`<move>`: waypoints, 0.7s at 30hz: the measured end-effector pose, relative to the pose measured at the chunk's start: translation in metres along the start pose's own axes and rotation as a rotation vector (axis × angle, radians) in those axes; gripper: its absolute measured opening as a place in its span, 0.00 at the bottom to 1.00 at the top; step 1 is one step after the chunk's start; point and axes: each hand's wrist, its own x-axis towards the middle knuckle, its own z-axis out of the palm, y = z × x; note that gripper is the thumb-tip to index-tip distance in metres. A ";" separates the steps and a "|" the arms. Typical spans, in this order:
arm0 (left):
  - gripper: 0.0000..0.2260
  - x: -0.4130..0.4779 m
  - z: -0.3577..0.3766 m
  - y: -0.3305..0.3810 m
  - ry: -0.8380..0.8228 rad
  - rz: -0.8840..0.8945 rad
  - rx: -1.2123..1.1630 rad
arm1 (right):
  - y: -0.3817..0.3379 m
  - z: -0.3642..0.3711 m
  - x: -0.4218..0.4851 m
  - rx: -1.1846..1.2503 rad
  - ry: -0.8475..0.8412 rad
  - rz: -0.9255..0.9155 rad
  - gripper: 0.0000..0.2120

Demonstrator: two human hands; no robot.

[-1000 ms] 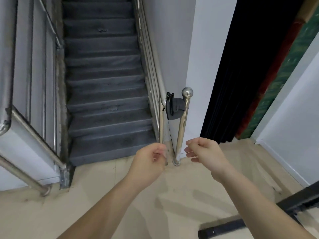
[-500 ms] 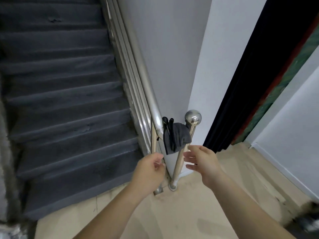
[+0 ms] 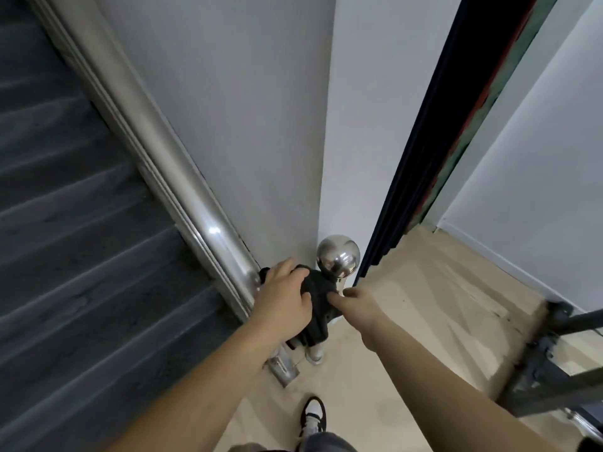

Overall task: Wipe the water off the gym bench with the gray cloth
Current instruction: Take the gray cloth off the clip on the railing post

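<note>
Left hand (image 3: 283,301) now over half-hidden cloth (image 3: 320,290)

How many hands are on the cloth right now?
2. Left hand grips the cloth on top by the handrail; right hand pinches its edge below the steel ball.

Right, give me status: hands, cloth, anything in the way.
Left hand grips gray cloth at the handrail end. Right hand pinches its edge. Cloth hangs between handrail and ball-topped post, not yet free. Bench top not seen.
</note>
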 end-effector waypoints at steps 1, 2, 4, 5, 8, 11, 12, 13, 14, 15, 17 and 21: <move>0.20 0.009 0.005 -0.006 -0.038 0.005 0.051 | 0.004 0.002 0.010 -0.011 -0.019 0.021 0.16; 0.19 0.018 0.010 -0.013 -0.087 0.009 0.094 | 0.008 0.003 0.019 -0.015 -0.024 0.046 0.16; 0.19 0.025 0.017 -0.027 -0.135 0.023 0.155 | 0.013 0.006 0.025 -0.033 0.026 0.064 0.16; 0.19 0.026 0.019 -0.032 -0.120 0.036 0.149 | 0.014 0.007 0.023 -0.044 0.060 0.066 0.16; 0.18 0.036 0.019 -0.041 -0.086 0.065 0.108 | 0.007 0.013 0.020 -0.038 0.136 0.032 0.13; 0.17 0.044 0.015 -0.047 -0.124 0.116 0.081 | -0.014 0.024 0.007 0.109 0.107 -0.005 0.07; 0.17 0.044 0.012 -0.048 -0.128 0.139 0.055 | -0.021 0.027 0.002 0.211 0.082 0.015 0.07; 0.16 0.043 0.009 -0.052 -0.128 0.160 0.025 | -0.027 0.030 -0.005 0.306 0.053 0.040 0.07; 0.15 0.041 0.005 -0.055 -0.130 0.177 -0.005 | -0.031 0.033 -0.012 0.387 0.028 0.050 0.08; 0.14 0.038 -0.002 -0.058 -0.120 0.199 -0.037 | -0.034 0.036 -0.018 0.452 0.014 0.053 0.09; 0.11 0.034 -0.018 -0.066 -0.065 0.241 -0.130 | -0.041 0.042 -0.030 0.584 0.015 0.031 0.17; 0.06 0.028 -0.062 -0.073 0.054 0.206 -0.427 | -0.062 0.052 -0.060 0.797 0.012 -0.062 0.28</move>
